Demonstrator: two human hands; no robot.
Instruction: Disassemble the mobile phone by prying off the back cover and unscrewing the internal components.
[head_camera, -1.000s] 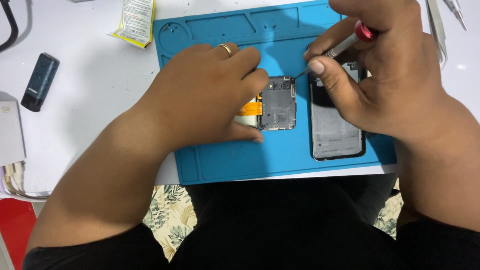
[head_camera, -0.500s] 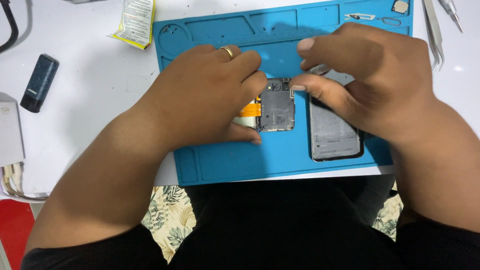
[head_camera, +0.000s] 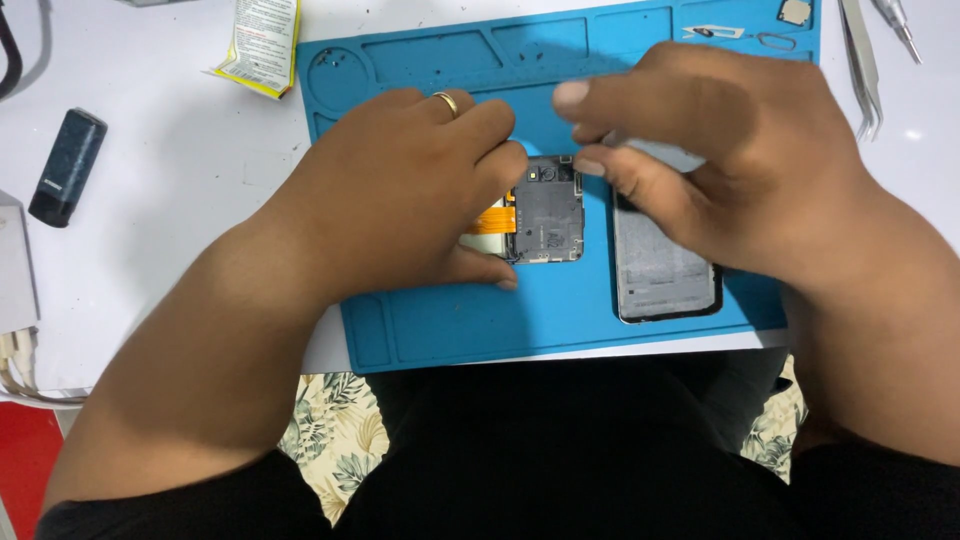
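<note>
Landmark: blue repair mat (head_camera: 440, 330) on the white desk (head_camera: 180, 170).
Left hand (head_camera: 400, 190): curled, pinning the opened phone body (head_camera: 545, 210) at mat centre.
Right hand (head_camera: 720, 160): fingers narrowed, hovering above the detached panel (head_camera: 665, 275); contents hidden.
Tip: keep the orange flex cable (head_camera: 495, 220) slack.

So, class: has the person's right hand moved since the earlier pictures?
Yes. The right hand has shifted up and left along the blue mat, uncovering more of the phone screen panel.

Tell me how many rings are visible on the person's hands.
1. A gold ring sits on one finger of the left hand. The right hand shows none, though parts of its fingers are hidden.
</note>
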